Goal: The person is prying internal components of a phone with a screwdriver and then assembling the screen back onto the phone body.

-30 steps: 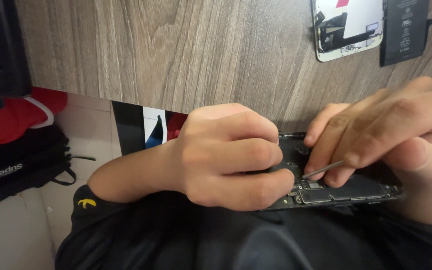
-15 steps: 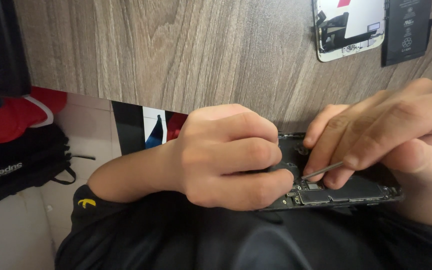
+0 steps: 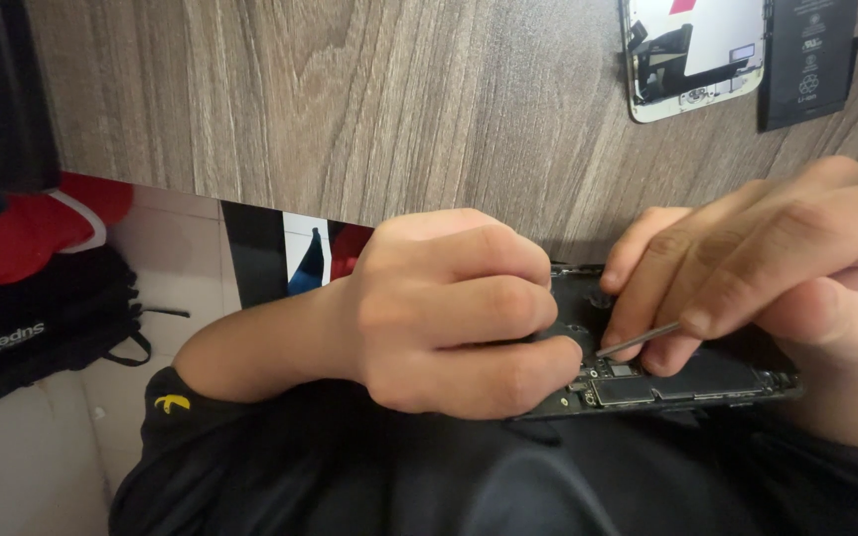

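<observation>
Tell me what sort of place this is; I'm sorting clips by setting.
Probably a phone repair bench. The left hand steadies an opened phone body, the right hand holds a thin metal tool, and a detached screen and battery lie on the wood-grain table.

Very little differs from a second ago. The right hand (image 3: 777, 268) tilts its thin metal tool (image 3: 638, 341) a touch, the tip sitting slightly lower on the opened phone's board (image 3: 667, 382). The left hand (image 3: 449, 308) shifts only marginally in its grip.
</observation>
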